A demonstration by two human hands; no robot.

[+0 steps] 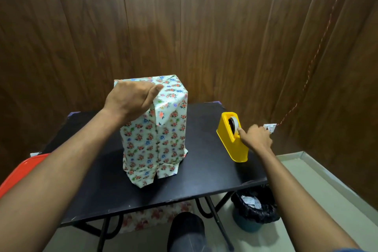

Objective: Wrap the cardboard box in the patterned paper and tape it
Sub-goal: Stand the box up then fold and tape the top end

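Black folding table (204, 174) carries two things: one box wrapped in floral paper (155, 139) standing upright mid-table, and one yellow tape dispenser (231, 141) to the box's right near the table edge. My left hand (131, 98) presses the folded flaps on the box's top, fingers hidden behind it. My right hand (255, 138) pinches the tape end at the dispenser.
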